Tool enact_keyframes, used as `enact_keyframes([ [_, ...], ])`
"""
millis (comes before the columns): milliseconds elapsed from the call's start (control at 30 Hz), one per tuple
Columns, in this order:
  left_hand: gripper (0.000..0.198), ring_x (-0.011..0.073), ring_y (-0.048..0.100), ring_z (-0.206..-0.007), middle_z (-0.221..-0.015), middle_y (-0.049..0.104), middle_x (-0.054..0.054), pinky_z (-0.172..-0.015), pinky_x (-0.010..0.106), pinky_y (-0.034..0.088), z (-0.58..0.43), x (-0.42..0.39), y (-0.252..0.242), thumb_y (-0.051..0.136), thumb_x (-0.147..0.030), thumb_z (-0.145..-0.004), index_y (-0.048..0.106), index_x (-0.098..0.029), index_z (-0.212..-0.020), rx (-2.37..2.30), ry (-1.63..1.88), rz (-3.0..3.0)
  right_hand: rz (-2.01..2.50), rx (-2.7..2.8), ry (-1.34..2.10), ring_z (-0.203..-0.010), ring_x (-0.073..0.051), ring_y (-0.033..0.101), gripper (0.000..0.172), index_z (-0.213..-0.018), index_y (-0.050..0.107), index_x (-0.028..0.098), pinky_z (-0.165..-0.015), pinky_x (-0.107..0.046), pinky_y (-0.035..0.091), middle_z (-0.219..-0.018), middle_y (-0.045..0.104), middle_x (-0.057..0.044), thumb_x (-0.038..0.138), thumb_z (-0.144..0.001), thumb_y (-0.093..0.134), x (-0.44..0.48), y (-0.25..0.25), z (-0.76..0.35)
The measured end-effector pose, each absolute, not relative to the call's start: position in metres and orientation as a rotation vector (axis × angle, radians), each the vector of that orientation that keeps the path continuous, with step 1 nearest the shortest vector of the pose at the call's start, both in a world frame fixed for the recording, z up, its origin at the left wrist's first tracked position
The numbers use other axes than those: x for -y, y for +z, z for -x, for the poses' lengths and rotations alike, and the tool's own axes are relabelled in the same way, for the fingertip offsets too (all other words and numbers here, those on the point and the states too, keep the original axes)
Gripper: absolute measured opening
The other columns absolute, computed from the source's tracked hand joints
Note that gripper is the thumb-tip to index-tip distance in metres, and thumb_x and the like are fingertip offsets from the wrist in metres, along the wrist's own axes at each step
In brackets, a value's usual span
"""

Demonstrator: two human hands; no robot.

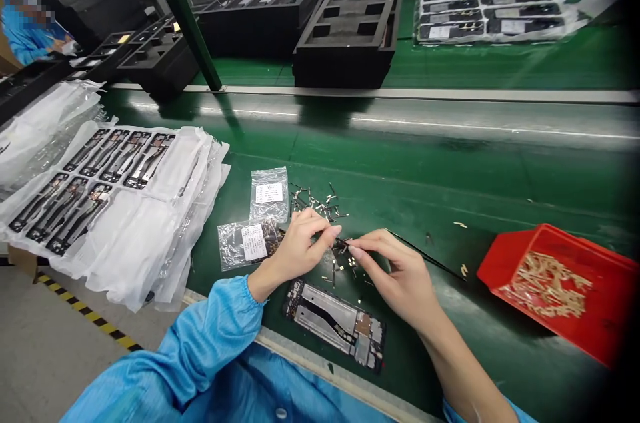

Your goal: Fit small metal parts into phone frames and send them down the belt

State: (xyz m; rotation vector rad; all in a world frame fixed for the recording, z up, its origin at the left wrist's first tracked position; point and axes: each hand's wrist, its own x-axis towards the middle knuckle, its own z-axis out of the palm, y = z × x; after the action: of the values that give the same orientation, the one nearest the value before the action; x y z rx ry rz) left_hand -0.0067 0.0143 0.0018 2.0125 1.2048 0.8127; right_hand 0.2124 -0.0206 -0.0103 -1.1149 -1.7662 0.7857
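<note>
My left hand [299, 244] is pinched shut on a tiny dark metal part over the green mat. My right hand [395, 269] is closed round thin black tweezers [425, 255], whose shaft sticks out to the right; its fingertips meet the left hand's at the small part. Several small metal parts [320, 203] lie scattered just beyond my fingers. A phone frame with a circuit board [336, 321] lies flat near the table edge, below both hands. Two small clear bags with white labels [250, 241] sit left of my left hand.
A red bin [590, 316] holding gold-coloured strips stands at the right. White bagged trays of black parts [100, 189] cover the left. Black foam trays [350, 29] and wrapped trays [495, 3] sit beyond the conveyor. A green post [193, 29] rises behind. Another person in blue [27, 29] is at far left.
</note>
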Motion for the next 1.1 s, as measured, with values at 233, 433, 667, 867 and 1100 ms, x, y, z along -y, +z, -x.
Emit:
enact_keyframes([
  [233,0.045,0.0223,0.066,-0.097,-0.089,0.076,0.005,-0.102,0.044,0.046,0.008,-0.019,-0.002,0.052,-0.048,-0.115,0.07,-0.021,-0.083,-1.216,0.893,-2.027,1.074,1.623,1.058,-0.085,-0.018,0.07,0.013,-0.105,0.084,0.029,-0.076,-0.031,0.055,-0.095,0.075,-0.003,0.036,-0.106,0.073,0.02,-0.01,-0.216],
  [433,0.042,0.026,0.066,-0.143,-0.154,0.069,0.013,-0.123,0.043,0.051,-0.002,0.01,-0.003,0.053,-0.027,-0.111,0.068,-0.02,-0.15,-0.69,0.964,-1.743,1.05,1.523,0.947,-0.087,-0.018,0.069,0.01,-0.104,0.079,0.029,-0.076,-0.029,0.055,-0.097,0.074,-0.002,0.028,-0.107,0.069,0.037,-0.003,-0.204],
  [667,0.046,0.0285,0.079,-0.117,-0.124,0.083,0.017,-0.107,0.04,0.061,-0.031,0.063,0.001,0.068,-0.054,-0.106,0.082,-0.013,-0.122,-0.895,1.066,-0.866,1.232,1.83,0.334,-0.091,-0.02,0.067,0.016,-0.114,0.07,0.025,-0.082,-0.036,0.051,-0.101,0.074,-0.004,0.013,-0.105,0.064,0.084,0.004,-0.205],
  [867,0.049,0.0091,0.051,-0.066,-0.096,0.081,0.011,-0.069,0.025,0.044,-0.009,0.052,0.006,0.077,-0.058,-0.098,0.08,-0.01,-0.107,-0.993,0.824,-0.925,1.809,1.522,-0.46,-0.095,-0.033,0.066,0.015,-0.11,0.079,0.018,-0.088,-0.053,0.05,-0.098,0.074,-0.015,0.025,-0.105,0.066,0.099,0.004,-0.328],
  [1100,0.057,0.0077,0.044,-0.052,-0.085,0.082,0.013,-0.056,0.023,0.038,-0.015,0.06,0.014,0.083,-0.068,-0.084,0.068,-0.014,-0.09,-0.919,0.524,-0.967,1.603,1.865,-0.386,-0.105,-0.032,0.065,0.027,-0.128,0.075,0.023,-0.095,-0.052,0.043,-0.117,0.074,-0.015,0.016,-0.102,0.072,0.12,0.015,-0.308],
])
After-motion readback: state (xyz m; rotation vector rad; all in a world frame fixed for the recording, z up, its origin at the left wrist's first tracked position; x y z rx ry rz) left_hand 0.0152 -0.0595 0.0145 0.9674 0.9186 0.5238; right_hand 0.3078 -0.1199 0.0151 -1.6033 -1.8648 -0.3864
